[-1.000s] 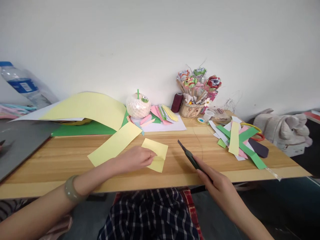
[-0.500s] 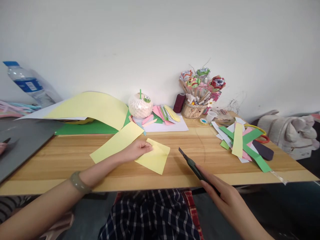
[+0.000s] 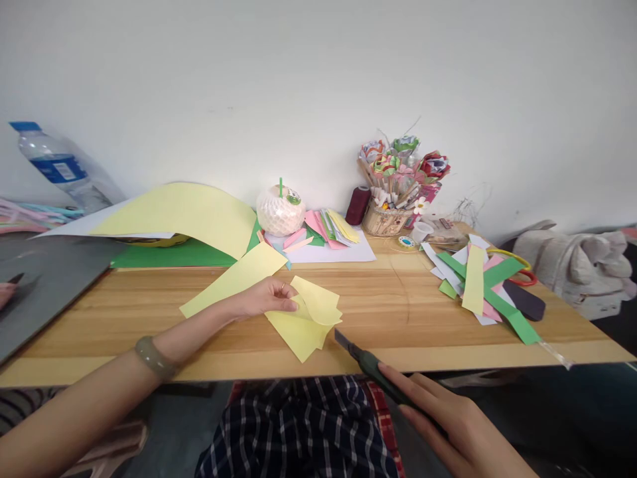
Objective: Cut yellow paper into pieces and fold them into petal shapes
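Pinched between the thumb and fingers of my left hand (image 3: 271, 297) is a folded piece of yellow paper (image 3: 303, 325), its layers fanned apart over the wooden table. My right hand (image 3: 442, 415) grips a dark green utility knife (image 3: 375, 373) with its blade out. The blade tip points left and lies close to the paper's right corner; whether they touch, I cannot tell. A longer yellow paper strip (image 3: 233, 279) rests on the table behind my left hand.
Paper offcuts (image 3: 492, 282) lie heaped at the right. Along the wall stand a white netted fruit (image 3: 281, 211), a maroon thread spool (image 3: 357, 206) and a basket (image 3: 385, 220) of paper flowers. A large yellow sheet (image 3: 184, 209) and a bottle (image 3: 57, 162) are at the left.
The folded yellow paper has spread into separate layers in my left hand. My right hand has brought the knife left and nearer the table's front edge, closer to the paper.
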Motion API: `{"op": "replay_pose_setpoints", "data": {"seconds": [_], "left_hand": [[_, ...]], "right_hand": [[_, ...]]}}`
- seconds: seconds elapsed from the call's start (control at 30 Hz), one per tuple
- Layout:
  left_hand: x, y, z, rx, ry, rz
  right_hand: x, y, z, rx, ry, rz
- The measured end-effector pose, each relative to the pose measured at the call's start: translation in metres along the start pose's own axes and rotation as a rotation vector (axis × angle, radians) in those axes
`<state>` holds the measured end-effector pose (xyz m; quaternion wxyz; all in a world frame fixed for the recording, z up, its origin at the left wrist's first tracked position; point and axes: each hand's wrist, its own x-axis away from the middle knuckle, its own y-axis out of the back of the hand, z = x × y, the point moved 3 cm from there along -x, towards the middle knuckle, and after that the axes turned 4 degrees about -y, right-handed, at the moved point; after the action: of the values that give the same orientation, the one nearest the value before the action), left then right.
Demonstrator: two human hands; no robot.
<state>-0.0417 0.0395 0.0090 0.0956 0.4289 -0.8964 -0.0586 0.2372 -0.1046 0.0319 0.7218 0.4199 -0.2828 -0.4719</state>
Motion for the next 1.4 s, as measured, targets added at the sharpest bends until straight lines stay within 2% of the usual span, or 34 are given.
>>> {"op": "replay_pose_setpoints", "data": {"seconds": [0.13, 0.23, 0.37, 0.43, 0.5, 0.63, 0.67, 0.73, 0.8, 0.9, 1.0, 1.07, 1.13, 1.2, 1.27, 1.33, 1.4], "left_hand": [[0.000, 0.001, 0.003, 0.084, -0.037, -0.087], [-0.001, 0.009, 0.004, 0.131, -0.109, -0.254], [0.006, 0.022, -0.009, 0.152, -0.276, -0.505], [0.014, 0.022, -0.018, 0.136, -0.326, -0.554], [0.022, 0.015, -0.025, 0.031, -0.371, -0.458], [0.039, -0.015, -0.023, -0.522, -0.396, -0.012], [0.043, -0.022, -0.019, -0.672, -0.387, 0.063], [0.049, -0.031, -0.011, -0.923, -0.401, 0.122], [0.054, -0.037, -0.005, -1.091, -0.469, 0.099], [0.058, -0.043, 0.000, -1.274, -0.681, -0.018], [0.061, -0.049, 0.001, -1.453, -0.861, -0.094], [0.061, -0.051, 0.001, -1.531, -0.905, -0.103], [0.061, -0.053, 0.000, -1.563, -0.926, -0.121], [0.059, -0.054, 0.000, -1.568, -0.930, -0.147], [0.058, -0.055, 0.001, -1.558, -0.935, -0.161], [0.055, -0.056, 0.002, -1.548, -0.931, -0.155], [0.052, -0.057, 0.003, -1.543, -0.915, -0.140]], "right_hand": [[0.000, 0.000, 0.009, -0.010, 0.027, 0.097], [-0.002, -0.002, 0.011, -0.012, 0.016, 0.129], [-0.004, -0.005, 0.009, 0.009, 0.024, 0.139], [-0.004, -0.007, 0.008, 0.027, 0.034, 0.132], [-0.004, -0.008, 0.008, 0.051, 0.048, 0.130], [0.000, -0.004, 0.005, 0.110, 0.077, 0.136], [0.001, -0.002, 0.003, 0.123, 0.084, 0.129], [0.002, 0.006, -0.003, 0.151, 0.096, 0.086], [0.000, 0.016, -0.013, 0.203, 0.071, -0.025], [-0.012, 0.028, -0.038, 0.363, -0.079, -0.255], [-0.034, 0.032, -0.064, 0.606, -0.220, -0.374], [-0.053, 0.034, -0.075, 0.723, -0.216, -0.435], [-0.071, 0.034, -0.075, 0.764, -0.149, -0.479], [-0.086, 0.028, -0.064, 0.757, -0.081, -0.501], [-0.095, 0.015, -0.041, 0.726, 0.003, -0.497], [-0.099, -0.007, -0.010, 0.673, 0.170, -0.418], [-0.097, -0.031, 0.020, 0.528, 0.405, -0.252]]}}
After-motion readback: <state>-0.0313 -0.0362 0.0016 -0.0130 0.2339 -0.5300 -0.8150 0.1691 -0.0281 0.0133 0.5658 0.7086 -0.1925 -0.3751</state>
